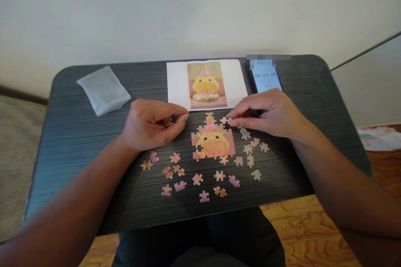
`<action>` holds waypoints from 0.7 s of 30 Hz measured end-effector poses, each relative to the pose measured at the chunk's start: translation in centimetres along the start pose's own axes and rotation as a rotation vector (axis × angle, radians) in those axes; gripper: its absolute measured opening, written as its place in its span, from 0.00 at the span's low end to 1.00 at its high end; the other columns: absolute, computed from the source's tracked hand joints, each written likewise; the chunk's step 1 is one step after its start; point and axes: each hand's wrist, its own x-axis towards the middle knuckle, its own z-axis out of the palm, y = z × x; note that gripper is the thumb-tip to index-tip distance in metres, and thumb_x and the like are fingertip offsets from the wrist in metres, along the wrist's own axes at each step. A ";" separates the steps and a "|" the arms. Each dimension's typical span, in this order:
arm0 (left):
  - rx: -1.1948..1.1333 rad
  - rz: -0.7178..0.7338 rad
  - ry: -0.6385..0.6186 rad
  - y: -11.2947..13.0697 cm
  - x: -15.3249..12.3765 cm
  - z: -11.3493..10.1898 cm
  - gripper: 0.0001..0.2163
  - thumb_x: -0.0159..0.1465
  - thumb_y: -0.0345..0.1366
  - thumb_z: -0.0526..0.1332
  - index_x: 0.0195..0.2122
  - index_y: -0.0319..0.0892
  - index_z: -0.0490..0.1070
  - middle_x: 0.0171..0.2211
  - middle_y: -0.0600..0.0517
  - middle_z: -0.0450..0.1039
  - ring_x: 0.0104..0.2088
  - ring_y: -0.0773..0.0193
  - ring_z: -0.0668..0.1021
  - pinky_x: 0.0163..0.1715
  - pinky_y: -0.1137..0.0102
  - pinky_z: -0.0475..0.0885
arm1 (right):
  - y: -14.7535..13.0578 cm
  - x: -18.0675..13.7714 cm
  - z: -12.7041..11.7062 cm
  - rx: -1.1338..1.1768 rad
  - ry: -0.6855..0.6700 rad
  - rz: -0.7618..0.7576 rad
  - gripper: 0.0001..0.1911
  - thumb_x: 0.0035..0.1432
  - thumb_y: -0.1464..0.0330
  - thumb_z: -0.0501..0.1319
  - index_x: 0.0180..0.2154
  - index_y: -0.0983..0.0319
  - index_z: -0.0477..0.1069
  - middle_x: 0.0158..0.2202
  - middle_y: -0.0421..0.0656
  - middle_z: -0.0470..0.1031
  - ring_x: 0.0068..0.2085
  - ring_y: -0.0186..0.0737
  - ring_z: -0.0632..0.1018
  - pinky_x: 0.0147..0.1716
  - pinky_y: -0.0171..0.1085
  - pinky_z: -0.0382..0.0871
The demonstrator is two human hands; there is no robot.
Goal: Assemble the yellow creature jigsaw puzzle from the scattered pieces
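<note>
A partly joined jigsaw (pixel 213 142) of a yellow figure with a pink hat lies mid-table. My right hand (pixel 269 113) pinches a pale puzzle piece (pixel 224 120) at the jigsaw's upper right corner. My left hand (pixel 150 123) rests left of the jigsaw, fingers curled on a small piece (pixel 169 123) that barely shows. Several loose pieces (pixel 197 179) are scattered in front of and right of the jigsaw.
A reference picture (pixel 206 84) on white paper lies behind the jigsaw. A phone (pixel 266 78) showing a timer sits at the back right. A clear plastic bag (pixel 104 89) lies at the back left. The dark table (pixel 78 142) has a near edge above my lap.
</note>
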 end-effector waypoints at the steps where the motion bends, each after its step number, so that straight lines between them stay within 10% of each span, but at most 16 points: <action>1: 0.003 0.004 -0.002 0.1 0.0 0.0 0.06 0.71 0.35 0.69 0.37 0.47 0.85 0.16 0.60 0.68 0.17 0.71 0.69 0.21 0.67 0.60 | 0.0 0.0 0.0 0.001 0.000 0.007 0.07 0.68 0.57 0.75 0.43 0.51 0.88 0.38 0.37 0.90 0.34 0.38 0.87 0.34 0.40 0.78; 21: 0.085 0.381 0.057 2.7 -0.2 1.8 0.11 0.75 0.36 0.71 0.55 0.38 0.81 0.26 0.57 0.80 0.21 0.69 0.75 0.22 0.67 0.65 | -0.9 0.2 1.7 0.272 -0.023 0.027 0.11 0.67 0.58 0.76 0.45 0.58 0.88 0.34 0.39 0.88 0.28 0.32 0.80 0.27 0.34 0.71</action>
